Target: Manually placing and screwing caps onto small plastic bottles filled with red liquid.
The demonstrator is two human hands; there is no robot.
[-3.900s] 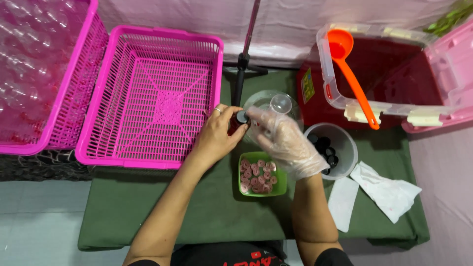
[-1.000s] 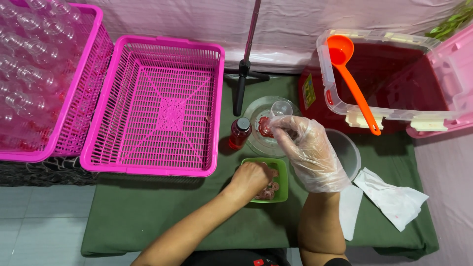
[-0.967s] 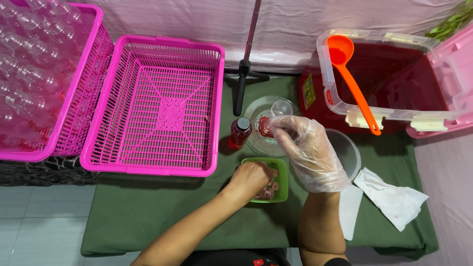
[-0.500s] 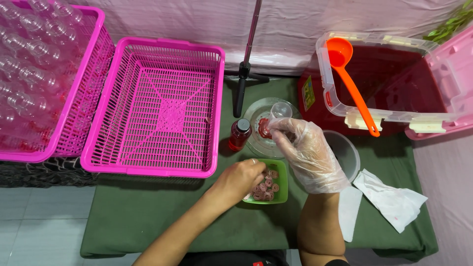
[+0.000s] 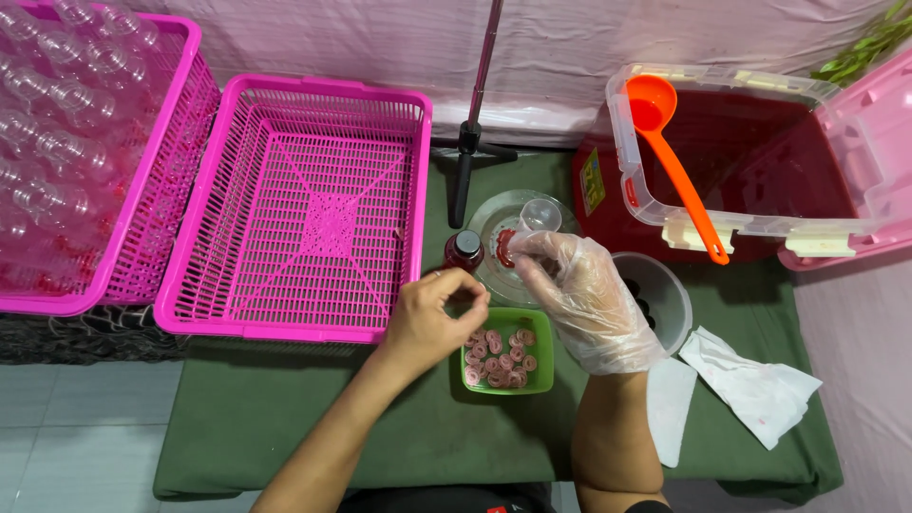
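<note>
- The bare left hand [image 5: 432, 318] hovers just above the small green plastic tray of pink ring-shaped caps [image 5: 506, 351], fingers pinched together; whether they hold a cap I cannot tell.
- The gloved right hand [image 5: 589, 299] grips a small red-filled bottle [image 5: 506, 249] over the clear round dish [image 5: 518, 237].
- A second filled bottle with a dark cap [image 5: 465, 250] stands just beside it on the green-covered bench [image 5: 285, 418].
- Judged step: capping; next calls for bringing the hands together.

Open green cloth [image 5: 313, 418] is lying free front-left of the left hand [image 5: 432, 318]. The pink basket [image 5: 304, 204] is walling off the left, the tripod [image 5: 470, 142] and red-filled tub [image 5: 741, 161] are crowding the back, and the white bowl [image 5: 665, 294] and tissues [image 5: 750, 385] are blocking the right.
</note>
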